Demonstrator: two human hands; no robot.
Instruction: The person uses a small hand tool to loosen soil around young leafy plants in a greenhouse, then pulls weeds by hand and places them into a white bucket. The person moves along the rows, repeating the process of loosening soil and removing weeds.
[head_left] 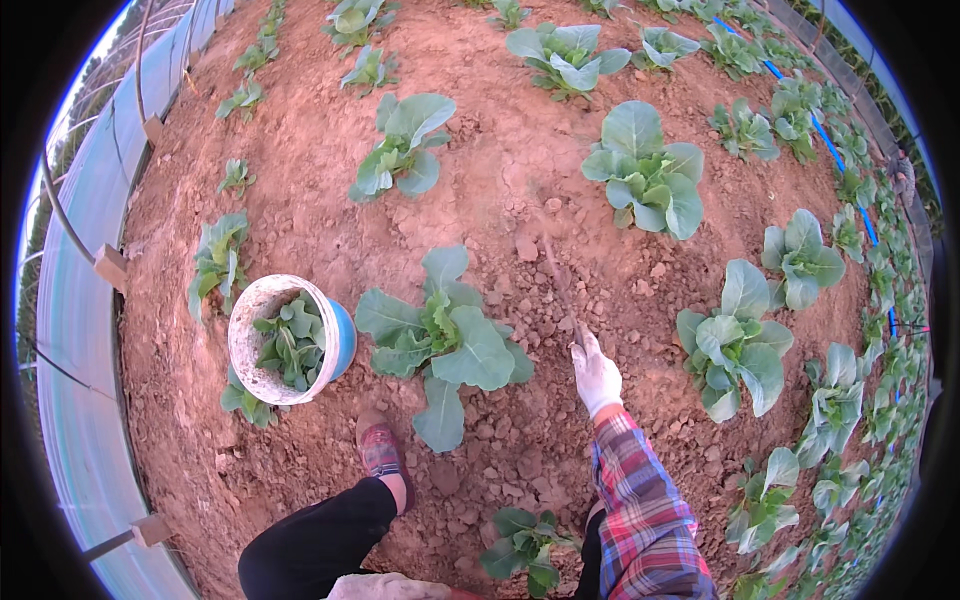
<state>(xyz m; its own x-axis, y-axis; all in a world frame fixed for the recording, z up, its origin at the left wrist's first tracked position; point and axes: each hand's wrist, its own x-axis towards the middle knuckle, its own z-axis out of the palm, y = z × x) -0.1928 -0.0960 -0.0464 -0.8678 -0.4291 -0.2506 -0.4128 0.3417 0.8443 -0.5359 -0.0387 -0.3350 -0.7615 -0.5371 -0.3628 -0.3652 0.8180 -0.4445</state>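
The right hand point(597, 375), in a white glove, has its fingers closed around the near end of a thin stick point(560, 280), which slants away to the far left over the loose soil point(500, 430). The left hand point(388, 587), also gloved, is at the near edge by the dark trouser leg point(315, 540); I cannot tell whether its fingers are open or closed. Just left of the stick, a big leafy plant point(450, 335) stands between the right hand and a white and blue bucket point(344, 340) partly filled with picked leaves point(295, 345). The left shoe point(380, 450) is near that plant, and 1 small plant point(525, 550) grows close to the legs. Another plant point(645, 175) stands on the far right of the stick, and 1 more point(735, 345) to the hand's right. Farther right, a blue hose point(828, 145) runs among dense greenery; on the far left, plastic sheeting point(85, 350) with 3 wooden blocks point(110, 267) borders the soil.
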